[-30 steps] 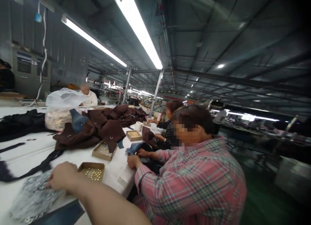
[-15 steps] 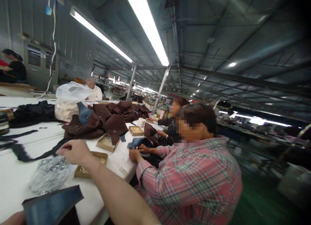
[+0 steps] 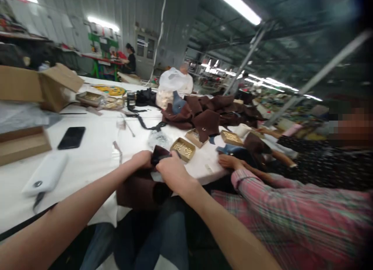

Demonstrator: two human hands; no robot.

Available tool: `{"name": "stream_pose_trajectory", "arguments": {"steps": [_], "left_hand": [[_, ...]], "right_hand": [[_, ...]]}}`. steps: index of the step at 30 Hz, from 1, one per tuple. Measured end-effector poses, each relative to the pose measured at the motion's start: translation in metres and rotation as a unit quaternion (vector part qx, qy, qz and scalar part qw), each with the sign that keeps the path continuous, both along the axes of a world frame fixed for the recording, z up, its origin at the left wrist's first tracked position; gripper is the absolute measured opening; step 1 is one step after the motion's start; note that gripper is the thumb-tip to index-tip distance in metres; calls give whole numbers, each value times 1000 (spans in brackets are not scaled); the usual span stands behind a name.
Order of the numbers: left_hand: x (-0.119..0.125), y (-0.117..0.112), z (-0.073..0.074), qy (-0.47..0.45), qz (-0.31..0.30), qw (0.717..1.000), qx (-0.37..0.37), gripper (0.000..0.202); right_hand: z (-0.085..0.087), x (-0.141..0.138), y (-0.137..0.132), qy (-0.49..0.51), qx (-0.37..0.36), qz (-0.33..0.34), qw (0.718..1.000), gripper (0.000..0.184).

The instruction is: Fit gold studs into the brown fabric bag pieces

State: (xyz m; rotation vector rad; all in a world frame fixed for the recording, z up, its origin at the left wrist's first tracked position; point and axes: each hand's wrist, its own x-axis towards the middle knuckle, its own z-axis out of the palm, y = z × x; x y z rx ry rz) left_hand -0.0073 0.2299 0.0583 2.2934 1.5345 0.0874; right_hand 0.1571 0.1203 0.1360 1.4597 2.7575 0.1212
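Note:
A dark brown fabric piece [image 3: 136,190] hangs over the near table edge above my lap, its upper part folded and very dark. My left hand [image 3: 142,160] grips this fabric at its upper left, fingers closed. My right hand [image 3: 174,169] pinches the upper right, thumb on top; whether a small part is between its fingers I cannot tell. Just beyond the hands stands a cardboard box of small gold-coloured metal pieces [image 3: 182,150]. Beside it lies a clear plastic bag [image 3: 158,139] of silvery bits.
A black phone [image 3: 72,137], a white device with a cable [image 3: 46,176] and a shallow cardboard box [image 3: 25,144] lie to the left. Farther back is a heap of brown fabric pieces [image 3: 206,122]. A co-worker in a plaid shirt [image 3: 271,196] sits close on my right.
My view has swung left and down. My right hand, earlier raised over the plastic bag, is now down at the fabric, close to my left hand.

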Motion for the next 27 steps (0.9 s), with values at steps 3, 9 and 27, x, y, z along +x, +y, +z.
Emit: {"name": "stream_pose_trajectory", "arguments": {"steps": [3,9,27], "left_hand": [[-18,-2,-6,23,66,998,-1,37],[-9,-8,-3,23,100,995,14,38],[-3,-16,2,19,80,997,-16,56]], "right_hand": [[-9,-5,6,-54,48,75,995,29],[-27,3,30,-161,-2,241,957,23],[1,3,24,-191,73,142,969,18]]}}
